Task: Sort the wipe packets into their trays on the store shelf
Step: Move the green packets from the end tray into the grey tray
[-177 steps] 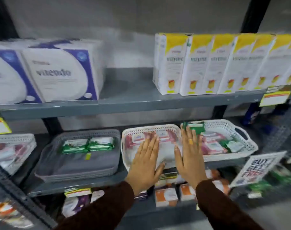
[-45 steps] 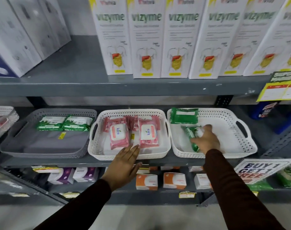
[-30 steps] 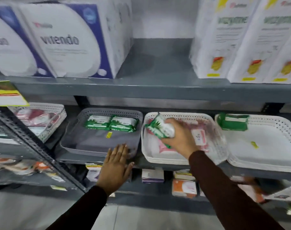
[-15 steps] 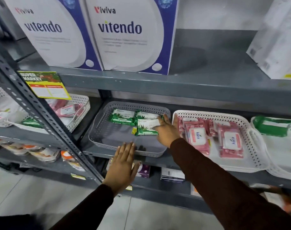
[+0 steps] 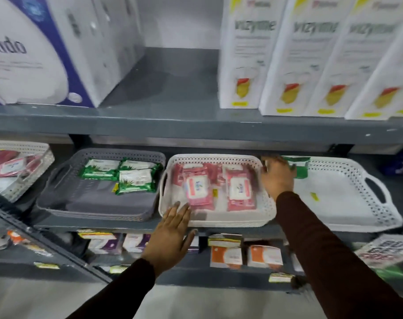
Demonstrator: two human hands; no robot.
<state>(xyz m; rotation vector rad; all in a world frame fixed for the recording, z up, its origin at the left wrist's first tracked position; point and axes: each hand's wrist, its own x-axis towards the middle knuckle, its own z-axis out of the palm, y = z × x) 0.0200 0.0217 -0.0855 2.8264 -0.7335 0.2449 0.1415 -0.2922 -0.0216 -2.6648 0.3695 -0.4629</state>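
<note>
Three green wipe packets (image 5: 136, 180) lie at the back of the grey tray (image 5: 57, 180). The middle white tray (image 5: 218, 221) holds pink wipe packets (image 5: 197, 189). In the right white tray (image 5: 380, 196) one green packet (image 5: 300, 166) lies at the back left corner. My right hand (image 5: 277, 178) reaches over that corner with its fingers on this green packet; blur hides whether they are closed on it. My left hand (image 5: 172, 233) is flat and open, fingers apart, at the front edge of the middle tray, holding nothing.
A far-left white tray (image 5: 34, 162) holds pink packets. White-and-blue boxes (image 5: 34, 54) and white-and-yellow cartons (image 5: 311, 54) stand on the upper shelf (image 5: 172, 120). Small orange and purple boxes (image 5: 225, 256) sit on the lower shelf. A slanted grey upright (image 5: 46, 245) crosses the lower left.
My right hand left the green packet in the grey tray, which now holds three, and swung right to the green packet in the right tray. The left hand shifted right to the middle tray.
</note>
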